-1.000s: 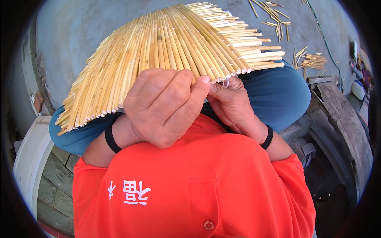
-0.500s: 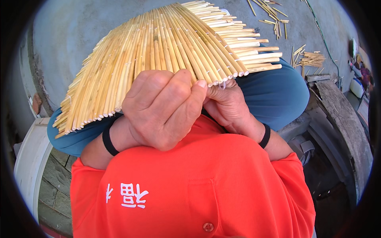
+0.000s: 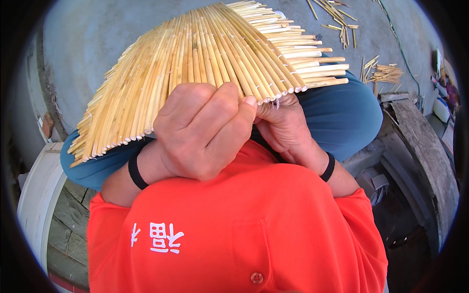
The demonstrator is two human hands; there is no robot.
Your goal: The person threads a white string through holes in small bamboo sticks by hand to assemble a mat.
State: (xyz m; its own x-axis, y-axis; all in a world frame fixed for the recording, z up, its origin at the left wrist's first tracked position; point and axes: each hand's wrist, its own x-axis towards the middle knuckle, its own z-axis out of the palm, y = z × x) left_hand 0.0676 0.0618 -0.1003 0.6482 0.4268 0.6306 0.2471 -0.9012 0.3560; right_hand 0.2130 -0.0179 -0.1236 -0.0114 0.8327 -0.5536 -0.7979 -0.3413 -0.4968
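Note:
A mat of pale yellow reed stalks (image 3: 190,53), joined by rows of white stitches, lies fanned out across my lap. My left hand (image 3: 202,129) is closed at its near edge, knuckles up, with the thumb against the stalk ends. What the curled fingertips touch is hidden behind the hand. My right hand (image 3: 288,128) is just beside it, gripping the edge from below; its fingers disappear under the stalks. Both hands' tips meet at the edge. Next to my right hand, a short loose end of white thread (image 3: 278,103) hangs from the stalk ends.
More cut stalks (image 3: 320,73) stick out at the mat's right side, over my knee. Short stalk pieces (image 3: 386,73) are scattered on the grey floor (image 3: 78,44). A green cord (image 3: 398,41) runs along the right. A worn wooden board (image 3: 425,141) stands at the right.
The hands keep almost the same place and hold. The whole view has shifted very slightly, and the thread end hangs a little differently.

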